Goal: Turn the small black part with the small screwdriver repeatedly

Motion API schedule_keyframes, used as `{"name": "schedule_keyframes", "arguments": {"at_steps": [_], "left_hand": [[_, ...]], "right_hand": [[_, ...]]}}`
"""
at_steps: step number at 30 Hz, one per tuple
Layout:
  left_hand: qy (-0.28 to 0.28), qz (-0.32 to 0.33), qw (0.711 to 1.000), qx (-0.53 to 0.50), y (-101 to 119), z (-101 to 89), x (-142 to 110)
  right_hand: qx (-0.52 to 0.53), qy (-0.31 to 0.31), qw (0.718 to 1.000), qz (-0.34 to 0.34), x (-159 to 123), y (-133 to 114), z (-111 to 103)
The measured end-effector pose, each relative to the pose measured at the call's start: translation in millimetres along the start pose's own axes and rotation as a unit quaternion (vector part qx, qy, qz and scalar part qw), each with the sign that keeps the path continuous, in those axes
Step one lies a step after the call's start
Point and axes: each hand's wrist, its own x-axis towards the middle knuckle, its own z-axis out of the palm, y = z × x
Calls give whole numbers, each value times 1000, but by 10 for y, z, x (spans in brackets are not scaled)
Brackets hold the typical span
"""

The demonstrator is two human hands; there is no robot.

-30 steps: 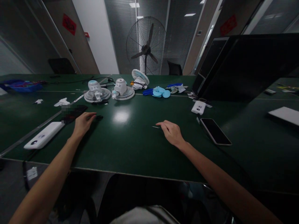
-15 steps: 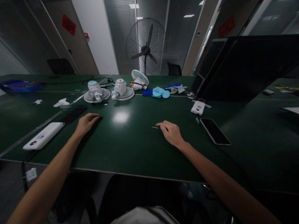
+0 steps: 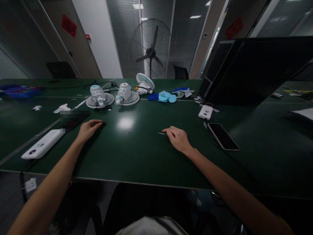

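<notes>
At ten o'clock, our left hand (image 3: pixel 88 130) is touching a small black object (image 3: pixel 104 123), its fingers' grip unclear; at one o'clock, our right hand (image 3: pixel 178 138) is pinching a thin silvery metal rod (image 3: pixel 160 133). With these lying apart, nothing is looking finished.

- Two bare hands (image 3: pixel 90 130) (image 3: pixel 178 138)
- Three small desk fans (image 3: pixel 99 99) (image 3: pixel 124 93) (image 3: pixel 145 81)
- One large pedestal fan (image 3: pixel 150 53)
- One light-blue fan impeller (image 3: pixel 167 97)
- Two white slab-shaped devices (image 3: pixel 42 143) (image 3: pixel 205 112)
- One smartphone (image 3: pixel 223 136) at the right
- One thin rod (image 3: pixel 160 133)
- Two red diamond decorations (image 3: pixel 69 26) (image 3: pixel 234 27)

Silvery rod (image 3: pixel 161 133), green tabletop (image 3: pixel 137 156)
</notes>
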Motion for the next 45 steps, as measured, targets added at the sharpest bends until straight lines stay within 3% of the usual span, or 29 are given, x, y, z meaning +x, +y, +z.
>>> {"name": "schedule_keyframes", "arguments": {"at_steps": [4, 8, 13, 17, 21, 45], "left_hand": [[-14, 29, 999, 10, 15, -14, -16], [-55, 84, 995, 5, 255, 97, -130], [-162, 207, 964, -34, 926, 584, -468], [-241, 301, 918, -88, 1526, 1026, -783], [-279, 340, 891, -113, 1880, 1255, -963], [-294, 358, 877, -123, 1941, 1237, -997]], "right_hand": [[-4, 0, 1000, -10, 4, 21, 9], [-12, -5, 999, -34, 13, 11, 1], [-12, -25, 996, -80, 2, 0, -7], [-18, -33, 993, -111, -15, 4, 4], [-29, -38, 991, -128, -23, 7, 15], [-40, -63, 986, -148, -25, -48, 29]]}}
